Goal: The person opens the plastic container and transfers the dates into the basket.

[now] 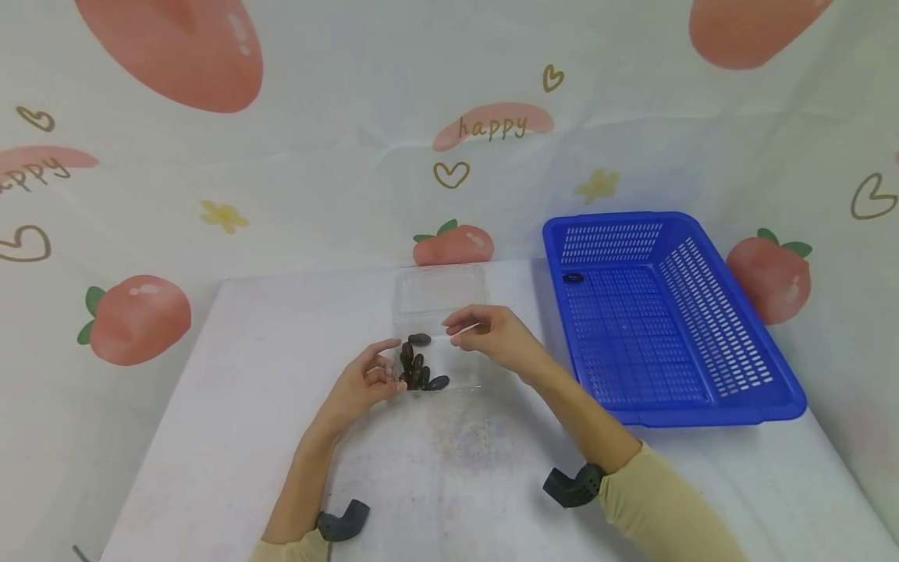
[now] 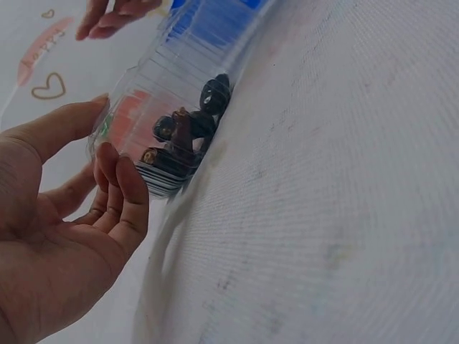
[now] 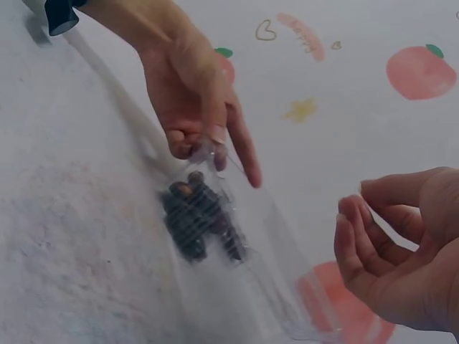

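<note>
A clear plastic box with its lid folded back lies on the white table. Several dark oval fruits, which look like black grapes, are gathered mostly at its left side; one lies farther back. My left hand holds the box at its left edge, thumb and fingers against the thin wall. Over the right part of the box hovers my right hand, its fingers loosely bent. In the right wrist view nothing shows between the right hand's thumb and fingers.
A large blue plastic basket stands at the right of the table, with one dark grape in its back left corner. Behind the table hangs a white cloth printed with peaches and hearts.
</note>
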`<action>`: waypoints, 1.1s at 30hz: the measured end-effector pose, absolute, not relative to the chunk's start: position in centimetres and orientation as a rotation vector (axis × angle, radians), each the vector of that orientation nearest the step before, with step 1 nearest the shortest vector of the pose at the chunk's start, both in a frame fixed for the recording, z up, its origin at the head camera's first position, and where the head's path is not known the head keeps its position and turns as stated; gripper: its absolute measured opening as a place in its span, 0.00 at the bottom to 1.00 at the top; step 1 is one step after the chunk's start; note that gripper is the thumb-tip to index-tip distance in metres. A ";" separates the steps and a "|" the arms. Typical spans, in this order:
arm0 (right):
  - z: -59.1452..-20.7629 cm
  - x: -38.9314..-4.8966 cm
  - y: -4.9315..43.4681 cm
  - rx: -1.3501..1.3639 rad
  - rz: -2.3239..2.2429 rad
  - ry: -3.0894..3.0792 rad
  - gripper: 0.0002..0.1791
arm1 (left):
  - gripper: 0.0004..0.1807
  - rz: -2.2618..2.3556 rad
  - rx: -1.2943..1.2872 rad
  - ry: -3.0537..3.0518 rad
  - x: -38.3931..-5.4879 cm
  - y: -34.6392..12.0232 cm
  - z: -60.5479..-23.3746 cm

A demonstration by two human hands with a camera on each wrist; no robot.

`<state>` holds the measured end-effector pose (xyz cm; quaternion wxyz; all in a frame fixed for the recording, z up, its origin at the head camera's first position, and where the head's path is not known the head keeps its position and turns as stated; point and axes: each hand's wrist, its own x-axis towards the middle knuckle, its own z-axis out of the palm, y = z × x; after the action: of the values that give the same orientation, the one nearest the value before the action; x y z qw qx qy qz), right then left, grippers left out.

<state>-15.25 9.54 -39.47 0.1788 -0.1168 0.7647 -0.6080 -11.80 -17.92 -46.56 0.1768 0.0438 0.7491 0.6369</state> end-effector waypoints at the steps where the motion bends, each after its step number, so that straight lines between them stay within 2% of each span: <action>1: -39.8 -15.3 9.3 -0.336 -1.708 2.166 0.15 | 0.40 1.803 0.123 2.121 -11.8 -17.9 -46.5; 12: -42.3 -15.9 7.8 -0.404 -1.624 2.114 0.18 | 0.39 1.822 0.116 2.121 -12.0 -17.8 -46.5; 33: -42.8 -15.7 5.4 -0.381 -1.072 2.387 0.14 | 0.38 1.793 0.107 2.144 -11.8 -17.9 -46.9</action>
<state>-15.71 5.36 -42.78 0.2460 -0.1397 0.8750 -0.3929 -11.78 -17.86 -46.90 0.1715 0.0377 0.7552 0.6315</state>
